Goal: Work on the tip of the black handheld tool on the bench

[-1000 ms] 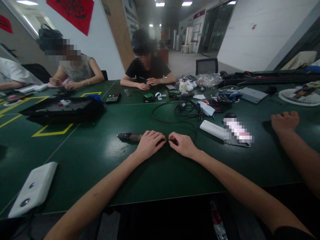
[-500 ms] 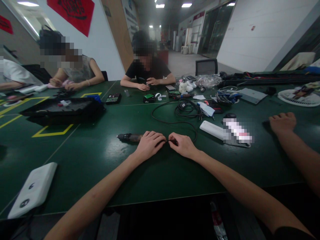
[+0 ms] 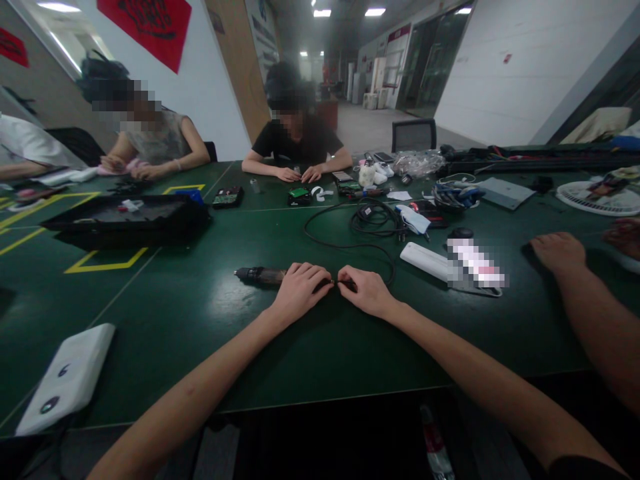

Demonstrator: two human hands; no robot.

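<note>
My left hand point(image 3: 303, 290) is closed around the rear part of an electric screwdriver point(image 3: 260, 275), which lies sideways on the green table with its dark tip pointing left. My right hand point(image 3: 367, 290) pinches the end of a black cable point(image 3: 393, 267) just right of the screwdriver's back end. The fingertips of both hands almost meet, with a narrow gap between them. Fingers hide most of the cable's end and the rear of the tool, so whether the two touch cannot be made out. From behind my right hand the cable curves back to a coil.
A white power strip-like bar point(image 3: 425, 260) lies to the right, near a co-worker's hand point(image 3: 557, 253). A black tray point(image 3: 125, 223) sits at left, and a white power bank-like box point(image 3: 67, 377) at the near left. Across the table, a person handles small parts beside circuit boards point(image 3: 300, 193).
My hands have barely moved. On the right, the co-worker's hand has shifted slightly left and another hand shows at the edge. The person opposite has lowered a hand toward the table.
</note>
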